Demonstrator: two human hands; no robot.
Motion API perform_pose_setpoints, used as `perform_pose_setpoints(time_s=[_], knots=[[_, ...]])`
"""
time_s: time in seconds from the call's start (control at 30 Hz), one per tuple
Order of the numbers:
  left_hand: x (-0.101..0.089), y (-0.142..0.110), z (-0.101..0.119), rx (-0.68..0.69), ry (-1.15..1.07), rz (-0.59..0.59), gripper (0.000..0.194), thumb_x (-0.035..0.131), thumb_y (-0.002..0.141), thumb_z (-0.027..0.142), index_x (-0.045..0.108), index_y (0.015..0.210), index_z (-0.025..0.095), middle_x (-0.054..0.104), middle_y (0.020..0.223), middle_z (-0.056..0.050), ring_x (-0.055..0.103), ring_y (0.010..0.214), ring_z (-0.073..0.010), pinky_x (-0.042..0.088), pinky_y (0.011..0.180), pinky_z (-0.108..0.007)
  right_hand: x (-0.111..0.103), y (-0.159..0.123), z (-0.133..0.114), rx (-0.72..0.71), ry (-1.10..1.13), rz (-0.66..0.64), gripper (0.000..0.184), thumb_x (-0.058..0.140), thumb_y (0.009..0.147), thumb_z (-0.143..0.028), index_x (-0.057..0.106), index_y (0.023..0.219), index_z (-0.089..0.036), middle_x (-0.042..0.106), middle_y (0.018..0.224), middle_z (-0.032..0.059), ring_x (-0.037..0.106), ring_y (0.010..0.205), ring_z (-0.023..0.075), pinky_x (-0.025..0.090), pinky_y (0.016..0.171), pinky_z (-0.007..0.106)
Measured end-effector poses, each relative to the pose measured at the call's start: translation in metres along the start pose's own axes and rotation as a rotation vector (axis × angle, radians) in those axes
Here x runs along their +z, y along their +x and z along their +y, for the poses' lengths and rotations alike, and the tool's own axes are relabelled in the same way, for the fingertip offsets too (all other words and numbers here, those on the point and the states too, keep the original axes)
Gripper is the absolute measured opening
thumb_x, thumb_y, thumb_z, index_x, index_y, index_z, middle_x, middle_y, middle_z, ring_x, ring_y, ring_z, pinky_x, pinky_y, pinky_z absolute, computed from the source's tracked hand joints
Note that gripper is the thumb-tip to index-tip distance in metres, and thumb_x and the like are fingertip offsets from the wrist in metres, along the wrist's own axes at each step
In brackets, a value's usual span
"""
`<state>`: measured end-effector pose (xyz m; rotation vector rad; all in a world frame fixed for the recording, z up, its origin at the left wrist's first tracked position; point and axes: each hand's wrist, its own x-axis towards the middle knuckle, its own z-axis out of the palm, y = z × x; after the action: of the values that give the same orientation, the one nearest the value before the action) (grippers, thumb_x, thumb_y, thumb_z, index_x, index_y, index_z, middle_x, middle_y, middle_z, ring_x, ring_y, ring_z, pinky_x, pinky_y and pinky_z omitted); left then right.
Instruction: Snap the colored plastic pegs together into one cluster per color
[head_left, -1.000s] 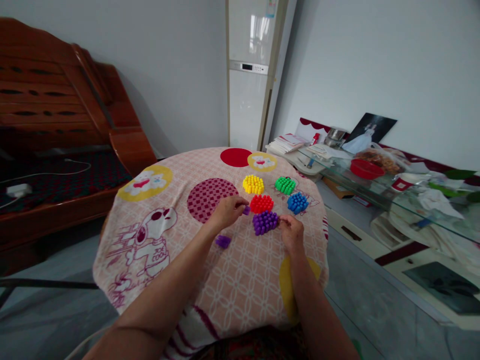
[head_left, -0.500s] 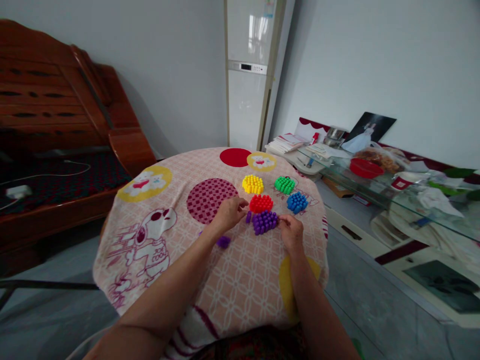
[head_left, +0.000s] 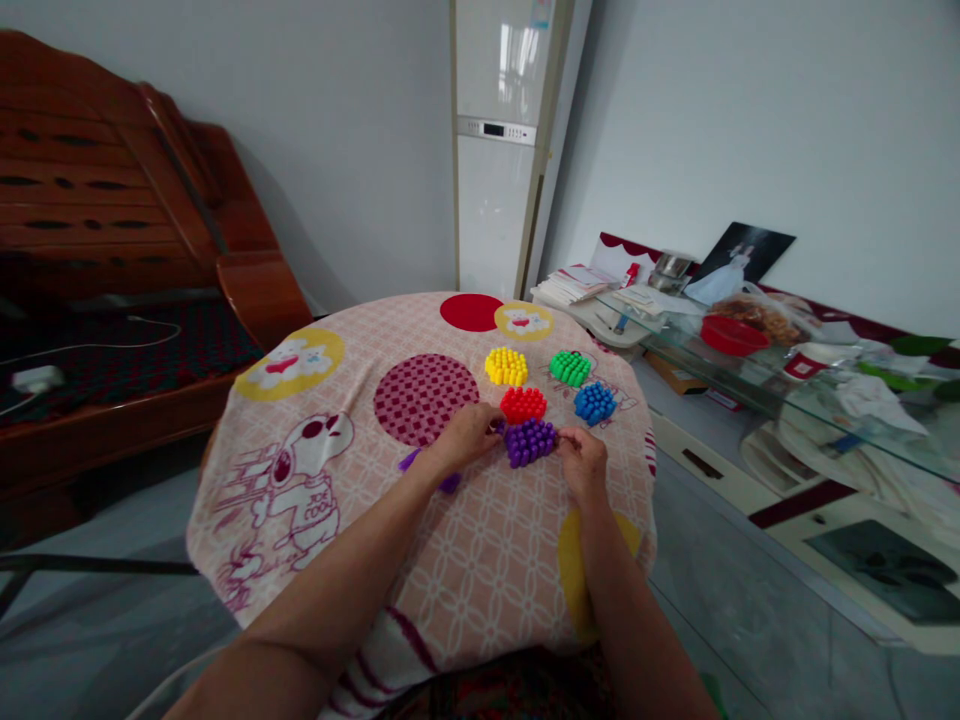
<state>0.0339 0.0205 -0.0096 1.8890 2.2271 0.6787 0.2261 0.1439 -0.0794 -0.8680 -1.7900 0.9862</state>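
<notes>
A cluster of small purple pieces with rounded tops (head_left: 529,443) stands on the cloth between my hands. My left hand (head_left: 471,436) is at its left edge, fingertips closed on one small purple piece (head_left: 497,427). At the right edge my right hand (head_left: 585,462) has thumb and finger pinched against the cluster; what lies between them is hidden. Just behind stands a red cluster (head_left: 523,404), with a yellow one (head_left: 506,367) beyond it. Green (head_left: 570,368) and blue (head_left: 595,403) clusters stand to the right. Loose purple pieces (head_left: 450,484) lie partly hidden under my left wrist.
A patterned cloth (head_left: 465,580) covers the round table. On the right, a glass-topped cabinet holds papers (head_left: 574,284), a red bowl (head_left: 733,336) and a paper cup (head_left: 814,362). A wooden bench (head_left: 255,290) stands left, and a tall white appliance (head_left: 495,210) behind.
My left hand has moved slightly right and closed on the purple piece that lay beside the cluster. More of the loose purple pieces shows left of the wrist. My right hand has barely moved.
</notes>
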Motion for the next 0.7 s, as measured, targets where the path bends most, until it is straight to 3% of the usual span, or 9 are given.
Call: perform_pose_setpoints(time_s=[0.13,0.27,0.37,0.47,0.7], knots=[[-0.01,-0.003,0.006,-0.002,0.015,0.094,0.026,0.055,0.077,0.012,0.075,0.094,0.016,0.072,0.086,-0.006,0.063,0.075,-0.0154,0.045,0.07,-0.024,0.001,0.0,0.0,0.014,0.018,0.001,0.022,0.053,0.072,-0.027,0.072,0.079,-0.019,0.073,0.071,0.0042,0.066,0.065,0.0207,0.051,0.063,0.03],[-0.027,-0.012,0.028,0.046,-0.077,0.156,0.02,0.057,0.078,0.013,0.074,0.088,0.016,0.07,0.078,-0.003,0.061,0.07,-0.0134,0.043,0.066,-0.022,0.002,0.0,-0.001,0.019,0.049,-0.009,0.021,0.053,0.072,-0.027,0.071,0.078,-0.019,0.072,0.07,0.0041,0.065,0.063,0.0206,0.051,0.061,0.03],[-0.028,-0.018,0.045,0.076,-0.16,0.176,0.014,0.06,0.078,0.014,0.071,0.088,0.015,0.069,0.076,-0.002,0.06,0.067,-0.0125,0.042,0.063,-0.021,0.002,-0.001,-0.003,0.017,0.048,-0.008,0.021,0.053,0.073,-0.027,0.071,0.078,-0.019,0.072,0.07,0.0041,0.065,0.064,0.021,0.051,0.062,0.031],[-0.015,-0.018,0.057,0.131,-0.159,0.136,0.013,0.06,0.079,0.012,0.069,0.088,0.016,0.069,0.077,-0.002,0.062,0.071,-0.0133,0.044,0.067,-0.022,0.002,-0.001,-0.004,0.015,0.051,-0.006,0.021,0.053,0.073,-0.027,0.071,0.079,-0.019,0.072,0.071,0.0035,0.065,0.065,0.0209,0.051,0.064,0.031],[0.032,-0.008,0.068,0.193,0.086,0.017,0.018,0.049,0.09,0.016,0.066,0.096,0.015,0.067,0.094,-0.009,0.064,0.085,-0.019,0.049,0.074,-0.027,-0.001,-0.001,-0.006,-0.008,0.038,-0.012,0.023,0.053,0.072,-0.029,0.072,0.08,-0.018,0.073,0.073,0.0042,0.065,0.066,0.0206,0.049,0.064,0.03]])
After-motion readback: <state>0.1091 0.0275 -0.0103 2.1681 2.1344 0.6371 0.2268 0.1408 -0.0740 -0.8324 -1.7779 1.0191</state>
